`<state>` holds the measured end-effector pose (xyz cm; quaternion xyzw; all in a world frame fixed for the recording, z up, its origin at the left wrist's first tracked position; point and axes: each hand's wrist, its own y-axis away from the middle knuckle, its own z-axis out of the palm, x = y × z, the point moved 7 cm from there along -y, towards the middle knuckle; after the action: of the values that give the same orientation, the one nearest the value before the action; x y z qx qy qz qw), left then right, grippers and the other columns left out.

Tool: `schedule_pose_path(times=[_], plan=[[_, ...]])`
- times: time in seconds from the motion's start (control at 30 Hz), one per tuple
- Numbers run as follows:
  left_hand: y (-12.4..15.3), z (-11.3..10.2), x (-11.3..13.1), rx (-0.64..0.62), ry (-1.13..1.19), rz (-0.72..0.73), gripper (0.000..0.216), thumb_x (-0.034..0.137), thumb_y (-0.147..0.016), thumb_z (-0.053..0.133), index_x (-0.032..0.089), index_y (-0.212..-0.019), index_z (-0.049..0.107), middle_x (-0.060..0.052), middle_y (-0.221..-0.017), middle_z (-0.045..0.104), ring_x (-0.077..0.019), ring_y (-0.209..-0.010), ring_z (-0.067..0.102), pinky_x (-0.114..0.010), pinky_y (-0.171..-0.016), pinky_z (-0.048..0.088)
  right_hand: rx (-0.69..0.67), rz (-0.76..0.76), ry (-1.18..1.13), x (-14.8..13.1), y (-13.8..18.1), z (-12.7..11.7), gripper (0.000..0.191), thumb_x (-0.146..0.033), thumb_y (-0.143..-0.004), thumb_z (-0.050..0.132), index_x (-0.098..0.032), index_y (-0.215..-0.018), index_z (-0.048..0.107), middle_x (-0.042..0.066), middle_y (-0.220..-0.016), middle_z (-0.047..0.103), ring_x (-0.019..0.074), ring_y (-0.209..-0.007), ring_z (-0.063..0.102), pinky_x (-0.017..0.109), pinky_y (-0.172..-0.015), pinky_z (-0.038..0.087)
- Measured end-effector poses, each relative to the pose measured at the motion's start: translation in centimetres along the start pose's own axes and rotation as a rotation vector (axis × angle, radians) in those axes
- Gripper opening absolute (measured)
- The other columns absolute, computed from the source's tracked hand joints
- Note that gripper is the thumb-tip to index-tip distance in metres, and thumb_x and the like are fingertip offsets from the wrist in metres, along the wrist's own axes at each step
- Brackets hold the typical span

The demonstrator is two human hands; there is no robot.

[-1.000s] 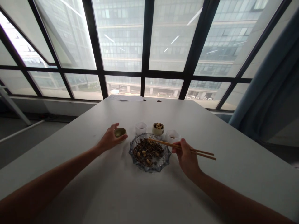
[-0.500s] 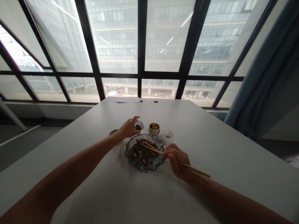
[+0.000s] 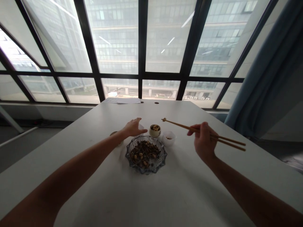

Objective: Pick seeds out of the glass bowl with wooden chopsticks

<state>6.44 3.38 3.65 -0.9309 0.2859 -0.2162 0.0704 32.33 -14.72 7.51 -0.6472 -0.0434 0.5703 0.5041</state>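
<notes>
My right hand (image 3: 205,142) is closed around a pair of wooden chopsticks (image 3: 182,125), raised to the right of the small cups. A small pale piece (image 3: 164,119) sits between the chopstick tips; its kind is too small to make out. Below lies a scalloped glass dish (image 3: 163,162) holding dark sunflower seeds (image 3: 148,149) and several light brown nuts (image 3: 141,154). My left hand (image 3: 133,127) reaches over the dish's far left side, thumb and fingers spread. Just beyond its thumb, a small white cup (image 3: 141,127) is partly hidden; whether the hand touches it I cannot tell.
Behind the dish stand a cream-coloured cup (image 3: 155,132) with nuts in it and a white translucent cup (image 3: 169,140) with a little inside. A round container (image 3: 114,133) is partly covered by my left wrist. Papers (image 3: 123,101) lie at the white table's far edge, before the windows.
My right hand has lifted the chopsticks out of the dish, up and to the right, with a small piece at their tips. My left hand has hardly moved and covers more of the white cup.
</notes>
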Motion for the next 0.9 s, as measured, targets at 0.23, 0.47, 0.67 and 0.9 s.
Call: schedule_pose_path(times=[0.23,0.47,0.67,0.9], plan=[[-0.2,4.3,10.9,-0.089,-0.051,0.281,0.089,0.06,-0.074,0.071,0.013,-0.144,0.043,-0.018,-0.136,0.062,-0.0334,-0.131,0.053,-0.049,-0.119,0.026,0.006,0.083,-0.053,2.5,-5.4,-3.7,0.042,-0.049,-0.086,0.063,-0.021,-0.054,0.06,0.002,-0.046,0.061,0.0132,-0.034,0.05,0.03,-0.04,0.039],[-0.7,6.2,12.8,-0.068,-0.002,0.325,0.091,0.041,-0.069,0.078,0.015,-0.146,0.036,-0.014,-0.127,0.068,-0.032,-0.125,0.057,-0.048,-0.117,0.026,-0.135,0.073,0.106,3.1,-4.5,-3.0,0.047,-0.052,-0.087,0.061,-0.019,-0.053,0.065,0.0,-0.037,0.055,0.013,-0.034,0.049,0.029,-0.044,0.041],[0.0,5.2,12.2,0.011,0.093,0.39,0.091,0.034,-0.068,0.078,0.023,-0.147,0.034,-0.009,-0.131,0.066,-0.0306,-0.124,0.058,-0.049,-0.115,0.03,-0.139,0.072,0.17,2.5,-3.9,-2.5,0.054,-0.059,-0.087,0.058,-0.019,-0.052,0.066,0.002,-0.036,0.054,0.0135,-0.037,0.049,0.028,-0.045,0.04],[-0.7,6.3,11.9,-0.032,0.046,0.342,0.095,0.043,-0.069,0.079,0.017,-0.147,0.034,-0.012,-0.128,0.068,-0.0316,-0.125,0.058,-0.048,-0.115,0.027,-0.091,0.072,0.224,2.0,-3.8,-2.4,0.059,-0.067,-0.085,0.057,-0.019,-0.054,0.067,0.002,-0.039,0.058,0.0144,-0.039,0.052,0.029,-0.047,0.042]])
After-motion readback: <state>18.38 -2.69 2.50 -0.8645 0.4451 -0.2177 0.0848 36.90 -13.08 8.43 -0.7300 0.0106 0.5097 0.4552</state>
